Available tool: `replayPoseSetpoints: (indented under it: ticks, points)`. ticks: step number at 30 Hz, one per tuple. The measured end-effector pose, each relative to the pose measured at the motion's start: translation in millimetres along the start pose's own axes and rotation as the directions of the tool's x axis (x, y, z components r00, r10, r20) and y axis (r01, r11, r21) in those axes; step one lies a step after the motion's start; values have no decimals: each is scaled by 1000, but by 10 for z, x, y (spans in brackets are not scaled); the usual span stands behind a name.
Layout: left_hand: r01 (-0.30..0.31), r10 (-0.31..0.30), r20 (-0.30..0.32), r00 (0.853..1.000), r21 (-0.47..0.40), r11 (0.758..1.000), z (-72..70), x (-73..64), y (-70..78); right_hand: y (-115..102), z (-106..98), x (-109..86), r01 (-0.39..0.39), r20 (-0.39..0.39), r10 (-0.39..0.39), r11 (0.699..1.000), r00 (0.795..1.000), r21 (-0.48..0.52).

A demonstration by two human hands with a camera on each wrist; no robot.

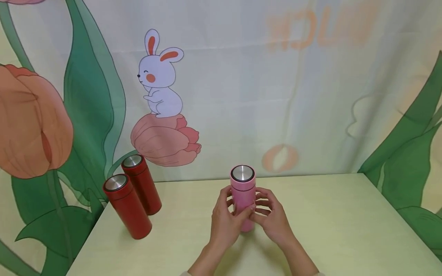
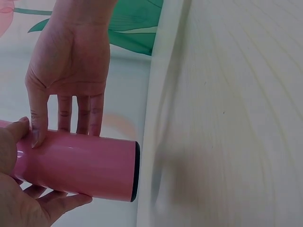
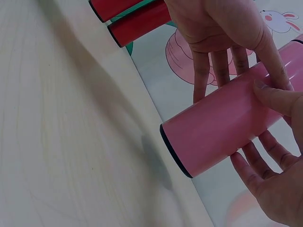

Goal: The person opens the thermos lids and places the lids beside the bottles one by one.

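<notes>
Probably a mid-air hold step: left hand [image 1: 223, 223] and right hand [image 1: 276, 222], fingers part-curled, grip pink bottle [image 1: 243, 196] upright off tabletop [image 1: 345, 218]; next move calls for steady, even grip.

Seemingly a staged tabletop set: a rabbit-printed cloth backdrop [image 1: 235, 88] fills the upper frame, a pale table [image 1: 345, 222] the bottom.

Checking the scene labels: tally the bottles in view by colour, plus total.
Red, cylindrical, silver-topped bottles: 2
Pink, cylindrical, silver-topped bottle: 1
Total: 3
</notes>
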State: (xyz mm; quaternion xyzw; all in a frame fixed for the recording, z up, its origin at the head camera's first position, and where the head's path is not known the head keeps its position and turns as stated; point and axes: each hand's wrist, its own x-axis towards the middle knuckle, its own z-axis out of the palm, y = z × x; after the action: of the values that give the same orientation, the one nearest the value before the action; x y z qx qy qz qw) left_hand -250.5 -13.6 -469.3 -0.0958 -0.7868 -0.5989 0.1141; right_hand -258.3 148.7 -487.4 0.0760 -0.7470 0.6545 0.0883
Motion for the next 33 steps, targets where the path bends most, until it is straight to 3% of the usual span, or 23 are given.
replayPoseSetpoints:
  ticks: [14, 33]
  points:
    - [-5, 5, -14, 1000, -6, 1000, 31, 32, -86, 35, 1, 31, -13, 1, 13, 1000, 1000, -4]
    - [22, -22, 13, 1000, 0, 1000, 42, 52, -137, 51, 5, 15, -54, 11, 54, 998, 998, -18]
